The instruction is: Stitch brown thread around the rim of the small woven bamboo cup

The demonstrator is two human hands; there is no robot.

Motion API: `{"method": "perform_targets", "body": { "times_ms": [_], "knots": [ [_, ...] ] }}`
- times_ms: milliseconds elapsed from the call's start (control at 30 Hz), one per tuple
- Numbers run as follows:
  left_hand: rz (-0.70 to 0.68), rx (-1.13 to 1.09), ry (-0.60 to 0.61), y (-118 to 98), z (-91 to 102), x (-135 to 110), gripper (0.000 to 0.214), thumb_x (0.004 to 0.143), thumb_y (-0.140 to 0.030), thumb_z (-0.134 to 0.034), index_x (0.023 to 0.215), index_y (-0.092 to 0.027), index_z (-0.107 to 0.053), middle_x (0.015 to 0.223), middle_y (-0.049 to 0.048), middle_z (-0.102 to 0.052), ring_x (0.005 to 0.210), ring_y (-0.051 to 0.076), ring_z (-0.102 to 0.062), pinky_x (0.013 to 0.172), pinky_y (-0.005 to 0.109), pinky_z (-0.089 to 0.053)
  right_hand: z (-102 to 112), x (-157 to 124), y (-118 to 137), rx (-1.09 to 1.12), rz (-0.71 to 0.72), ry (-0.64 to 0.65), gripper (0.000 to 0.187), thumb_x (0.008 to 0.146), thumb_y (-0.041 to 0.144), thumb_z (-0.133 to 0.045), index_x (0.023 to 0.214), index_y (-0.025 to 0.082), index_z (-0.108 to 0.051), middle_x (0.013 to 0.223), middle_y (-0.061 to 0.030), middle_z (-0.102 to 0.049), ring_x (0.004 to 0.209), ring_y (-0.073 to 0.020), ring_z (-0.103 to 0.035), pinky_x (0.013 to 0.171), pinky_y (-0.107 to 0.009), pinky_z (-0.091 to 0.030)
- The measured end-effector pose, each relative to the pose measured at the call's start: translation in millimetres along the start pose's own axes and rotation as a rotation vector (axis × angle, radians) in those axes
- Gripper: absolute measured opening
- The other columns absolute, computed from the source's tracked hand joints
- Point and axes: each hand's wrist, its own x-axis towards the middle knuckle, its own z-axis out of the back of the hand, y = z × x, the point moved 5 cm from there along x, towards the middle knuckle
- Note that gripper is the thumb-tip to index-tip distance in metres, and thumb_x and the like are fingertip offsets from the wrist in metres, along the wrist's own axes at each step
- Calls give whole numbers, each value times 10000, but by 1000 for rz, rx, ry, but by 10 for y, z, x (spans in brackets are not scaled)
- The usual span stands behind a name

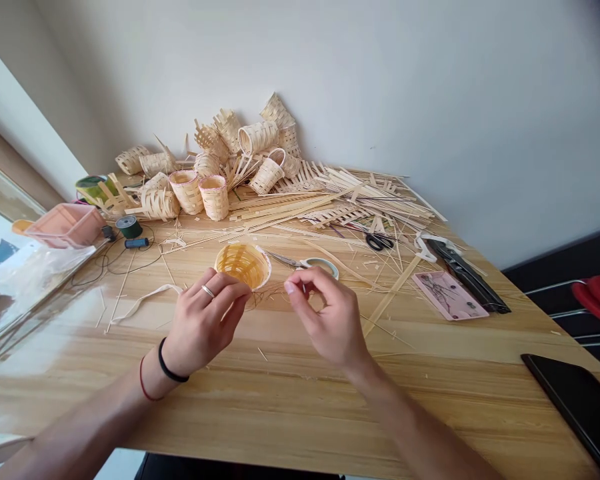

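While your left hand (205, 315) grips a small woven bamboo basket (243, 265) by its side, the basket stays off-centre on the near part of the table, its open mouth tilted up toward the head camera; you cannot tell whether its base touches the wood. Your right hand (330, 315) is narrow, thumb and forefinger pinched just beside the basket. Fine loose fibres (273, 291) lie between the hands; whether a strand sits in the pinch, you cannot tell. Small scissors (300, 263) lie on the wooden table (300, 393) just behind your right hand, blades toward the basket. A black wristband (170, 360) circles your left wrist. Farther back, a heap of woven bamboo baskets (220, 160) and loose bamboo strips (375, 197) stand against the wall. Black-handled scissors (380, 241) lie among scattered offcuts, a pink tray (447, 295) sits to the right, and a spool of green thread (129, 227) sits to the left.
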Motion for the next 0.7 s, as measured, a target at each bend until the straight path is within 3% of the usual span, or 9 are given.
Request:
{"method": "perform_targets", "body": {
  "times_ms": [333, 533, 700],
  "knots": [
    [30, 5, -26, 97, 61, 1, 149, 951, -73, -655, 1004, -205, -611, 867, 15, -683, 783, 162, -594, 733, 299, -522, 604, 178, -313, -54, -99, -326, 116, 900, 334, -717, 874, 223, -694, 802, -16, -692, 740, -188, -668, 684, -313, -551],
    [71, 8, -32, 158, 69, -17, 141, 949, -71, -650, 998, -199, -619, 876, 22, -672, 802, 168, -606, 760, 303, -526, 1070, 255, -647, 96, -176, -640, 151, 727, 304, -815, 791, 210, -716, 717, -9, -632, 600, -145, -537, 616, -331, -462],
    [93, 17, -32, 189, 84, -12, 123, 967, -89, -628, 990, -210, -612, 866, 16, -661, 800, 169, -607, 741, 302, -518, 1498, 280, -889, 135, -192, -813, 195, 630, 316, -775, 727, 230, -629, 598, 36, -464, 563, -139, -440, 621, -393, -500]
  ]
}}
